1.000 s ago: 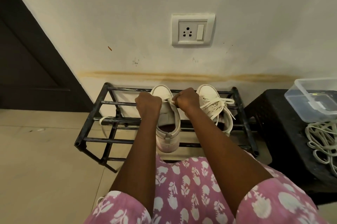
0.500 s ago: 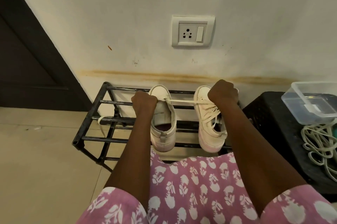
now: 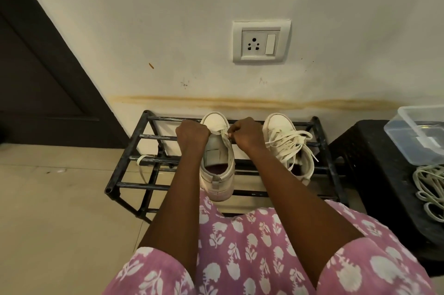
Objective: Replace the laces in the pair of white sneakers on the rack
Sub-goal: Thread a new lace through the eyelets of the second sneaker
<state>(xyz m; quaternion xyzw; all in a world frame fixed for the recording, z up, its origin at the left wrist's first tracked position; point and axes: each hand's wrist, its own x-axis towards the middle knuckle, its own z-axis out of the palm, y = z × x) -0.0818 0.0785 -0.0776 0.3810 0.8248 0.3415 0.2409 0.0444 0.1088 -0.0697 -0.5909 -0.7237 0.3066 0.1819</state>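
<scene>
Right hand [image 3: 245, 135] back at centre frame, off the laced sneaker [image 3: 286, 148]; I pinch the lace [image 3: 220, 133] over the middle sneaker [image 3: 217, 162], my left hand [image 3: 192, 136] gripping its other end.

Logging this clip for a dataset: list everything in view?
rack: one, black, against wall
middle sneaker: one, white, on rack
laced sneaker: one, white, rack's right
lace: one, white, between hands
loose lace: one, white, rack's left bars
stool: one, black, right of rack
container: one, clear, on stool
lace bundle: one, off-white, on stool
socket plate: one, white, on wall
door: one, dark, left
garment: one, pink floral, bottom
left hand: one, gripping lace
right hand: one, pinching lace
</scene>
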